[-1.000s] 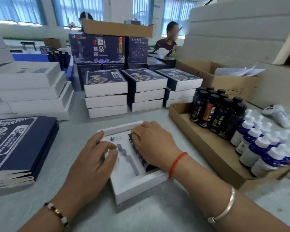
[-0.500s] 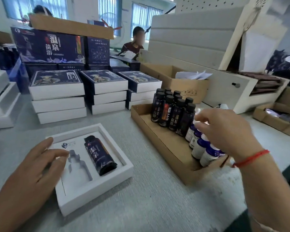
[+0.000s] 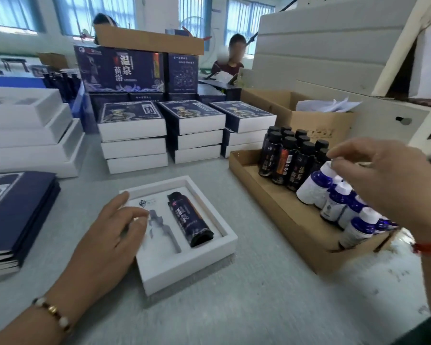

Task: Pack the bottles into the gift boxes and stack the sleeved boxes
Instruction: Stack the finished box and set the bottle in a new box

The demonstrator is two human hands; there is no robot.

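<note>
An open white gift box [image 3: 192,267] lies on the grey table in front of me. A dark bottle [image 3: 189,220] fills its right slot, and the narrow left slot [image 3: 164,227] is empty. My left hand [image 3: 105,242] rests on the box's left side with its fingers on the insert. My right hand [image 3: 383,180] is over the cardboard tray [image 3: 271,195] and pinches the white cap of a tilted blue-and-white bottle [image 3: 311,188]. Several more small bottles [image 3: 334,207] and dark bottles [image 3: 289,158] stand in the tray.
Three stacks of sleeved boxes [image 3: 132,125] stand behind the gift box. Flat blue sleeves [image 3: 15,207] are piled at the left, with white box trays [image 3: 28,135] behind them. A brown carton [image 3: 309,118] sits behind the tray. Two people are seated at the back.
My right hand left the dark bottle in the box, reached right to the tray and pinched a small bottle, now tilted. My left hand stayed on the box.
</note>
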